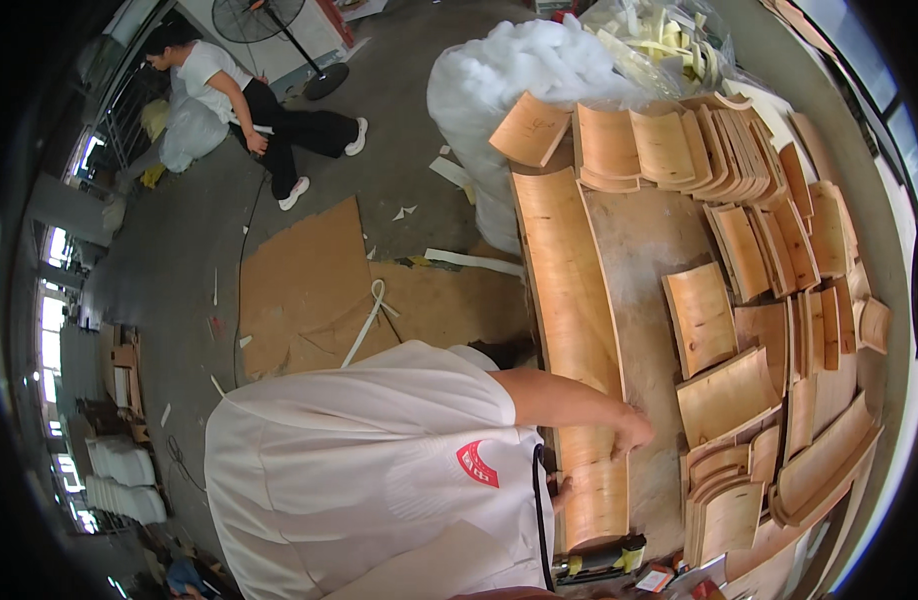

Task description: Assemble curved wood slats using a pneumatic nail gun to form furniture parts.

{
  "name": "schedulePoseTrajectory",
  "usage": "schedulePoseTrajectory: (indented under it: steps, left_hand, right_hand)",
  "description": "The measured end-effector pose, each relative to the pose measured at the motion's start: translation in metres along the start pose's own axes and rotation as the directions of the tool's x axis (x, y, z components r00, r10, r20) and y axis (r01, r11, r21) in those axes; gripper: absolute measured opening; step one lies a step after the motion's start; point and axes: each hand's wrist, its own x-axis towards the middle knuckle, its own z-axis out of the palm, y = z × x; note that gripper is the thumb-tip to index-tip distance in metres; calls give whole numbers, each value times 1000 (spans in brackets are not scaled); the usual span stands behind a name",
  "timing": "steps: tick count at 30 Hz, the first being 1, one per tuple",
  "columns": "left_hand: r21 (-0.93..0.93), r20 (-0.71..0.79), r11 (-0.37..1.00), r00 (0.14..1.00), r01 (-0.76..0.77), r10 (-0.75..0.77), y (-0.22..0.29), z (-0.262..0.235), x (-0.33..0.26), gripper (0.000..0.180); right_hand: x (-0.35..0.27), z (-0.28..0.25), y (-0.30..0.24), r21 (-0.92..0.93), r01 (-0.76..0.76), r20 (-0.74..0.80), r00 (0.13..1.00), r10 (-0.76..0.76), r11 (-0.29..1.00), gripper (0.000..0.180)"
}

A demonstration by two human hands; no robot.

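A long, curved plywood panel (576, 300) lies lengthwise along the near side of the workbench, its hollow face up. My left arm reaches across it. My left hand (634, 432) is closed at the panel's far edge, fingers curled over the rim. My right hand (562, 494) is at the near edge, partly hidden by my white shirt; the fingers that show are bent against the panel. Beside the panel's lower end lies a dark tool (601, 560) with yellow-green parts, its kind unclear.
Stacks of short curved plywood pieces (731, 400) cover the bench's far side and top end. White fluffy stuffing (519, 75) and a bag of foam scraps (669, 40) stand beyond. Flattened cardboard (304, 285) covers the floor. Another person (244, 105) walks near a standing fan (324, 80).
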Motion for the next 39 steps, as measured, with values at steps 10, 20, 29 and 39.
schedulePoseTrajectory:
  steps: [10, 20, 29, 39]
  left_hand:
    - [-179, -299, 943, 929, -281, 220, -46, 42, 24, 49]
    - [12, 16, 992, 992, -122, 122, -17, -8, -3, 44]
    - [-6, 96, 998, 993, -64, 64, -18, -15, -1, 46]
    - [57, 57, 995, 995, -83, 80, -15, -23, -2, 48]
  right_hand:
    - [15, -3, 15, 97, 39, 13, 999, -40, 995, 28]
    - [-4, 17, 17, 171, 183, -123, 979, -163, 968, 36]
    - [-3, 22, 23, 203, 232, -174, 965, -198, 951, 35]
    - [2, 28, 20, 185, 251, -206, 955, -212, 950, 32]
